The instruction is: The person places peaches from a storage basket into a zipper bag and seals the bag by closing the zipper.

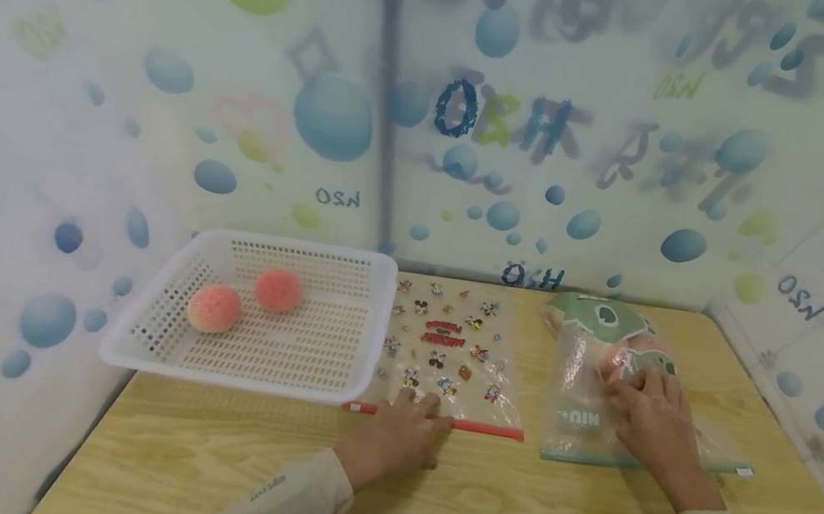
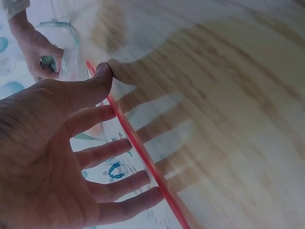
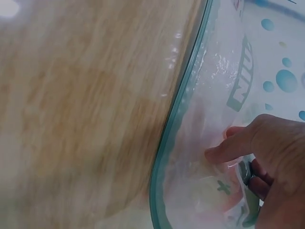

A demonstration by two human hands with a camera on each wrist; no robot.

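Observation:
A clear zip bag [image 1: 447, 353] with cartoon prints and a red zip strip [image 1: 488, 428] lies flat on the table. My left hand [image 1: 396, 440] rests at its zip edge, fingers spread and lightly bent; in the left wrist view the fingertips [image 2: 143, 179] touch the red strip. To the right lies a bulging clear zip bag [image 1: 579, 392] with green animal prints and a green zip strip [image 3: 164, 133]. Pink, round things show through its film. My right hand [image 1: 659, 421] pinches this bag's film from above, thumb and fingers curled; some fingertips are hidden.
At the left stands a white slotted plastic basket [image 1: 374, 328] holding two pink, peach-like balls [image 1: 279, 290]. Its front right corner overlaps the red-zip bag. A patterned curtain-like wall [image 1: 462, 212] closes off the back of the wooden table [image 1: 492, 500].

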